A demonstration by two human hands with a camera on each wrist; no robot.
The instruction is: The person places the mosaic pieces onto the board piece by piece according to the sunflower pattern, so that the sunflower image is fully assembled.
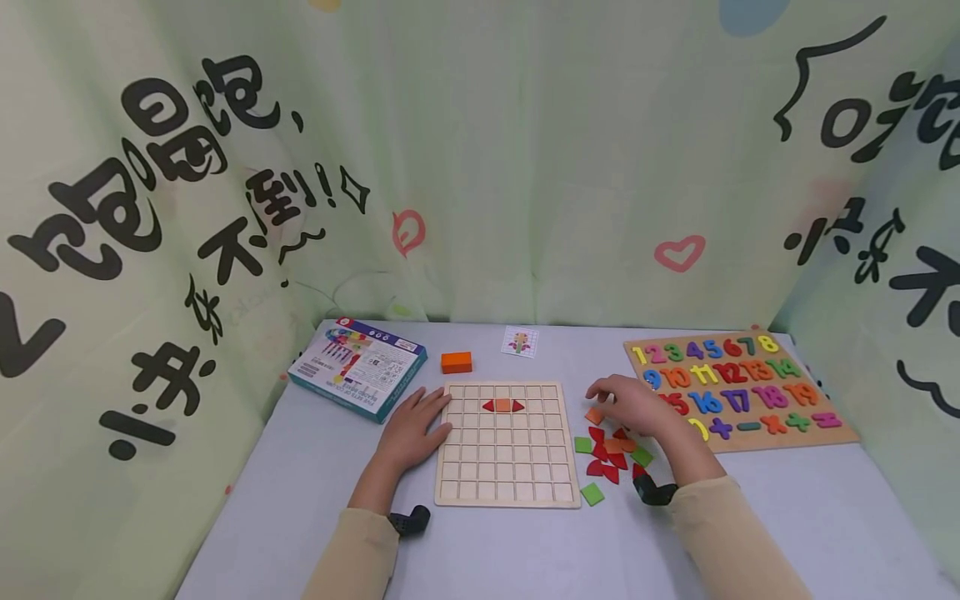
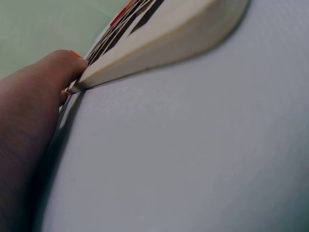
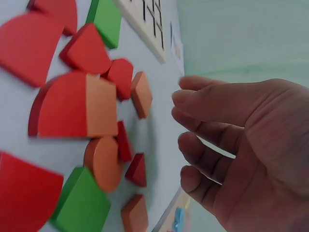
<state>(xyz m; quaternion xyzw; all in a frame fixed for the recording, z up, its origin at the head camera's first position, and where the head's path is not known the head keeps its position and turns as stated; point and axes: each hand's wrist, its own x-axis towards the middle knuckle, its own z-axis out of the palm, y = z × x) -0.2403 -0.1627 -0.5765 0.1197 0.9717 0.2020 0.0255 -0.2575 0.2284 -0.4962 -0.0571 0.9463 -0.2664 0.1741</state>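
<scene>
My left hand (image 1: 411, 432) lies at the left edge of a wooden grid board (image 1: 495, 506), fingers extended and thumb on the rim. In the board's upper rows, an orange square tile (image 1: 502, 406) sits between two red pieces (image 1: 517, 406). My right hand (image 1: 628, 403) hovers over loose tiles to the board's right, fingers loosely bent and nothing between them. Under it lie an orange tile (image 3: 141, 94), red rounded pieces (image 3: 88, 48) and green tiles (image 3: 82, 203). Another green tile (image 1: 592, 494) lies near the board's lower right corner.
A puzzle box (image 1: 360, 367) lies at the back left, with an orange block (image 1: 456, 362) near it. Behind the board is a small picture card (image 1: 520, 342). A number board (image 1: 817, 437) with colourful digits lies right of the right hand.
</scene>
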